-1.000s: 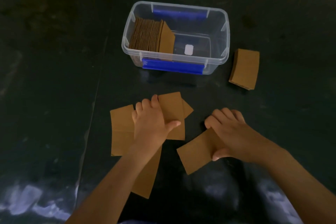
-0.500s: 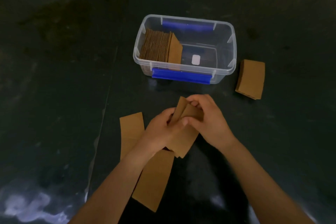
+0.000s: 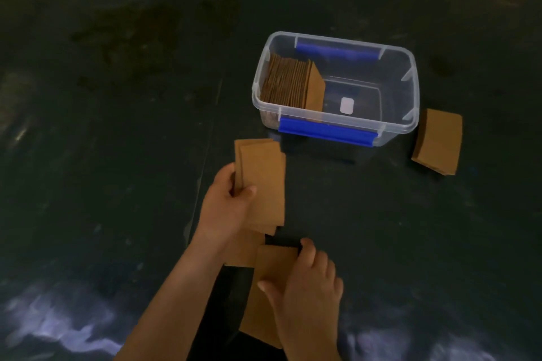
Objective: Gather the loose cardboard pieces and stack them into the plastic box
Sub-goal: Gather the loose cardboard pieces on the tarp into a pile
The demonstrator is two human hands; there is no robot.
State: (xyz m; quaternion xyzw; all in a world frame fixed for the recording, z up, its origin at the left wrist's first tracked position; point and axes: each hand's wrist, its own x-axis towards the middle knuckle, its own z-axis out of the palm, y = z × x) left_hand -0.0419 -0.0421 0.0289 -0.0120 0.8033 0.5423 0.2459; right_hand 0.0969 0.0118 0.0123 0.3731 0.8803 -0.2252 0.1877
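Dark counter [image 3: 117,126] carrying all items. Clear plastic box [image 3: 410,91] with blue latches, upper right of centre; a row of cardboard pieces [image 3: 289,83] stands on edge against its left end. Flat pile of cardboard [image 3: 438,141] just beside the box's right wall. Left hand [image 3: 227,202] closed around a small sheaf of cardboard pieces [image 3: 264,182], thumb on top. Right hand [image 3: 308,290] pressed on a loose piece [image 3: 264,302], fingers curled over its far edge; another piece [image 3: 243,249] lies partly beneath.

Cardboard pieces [image 3: 262,182] in left hand [image 3: 227,202], box [image 3: 410,88] beyond
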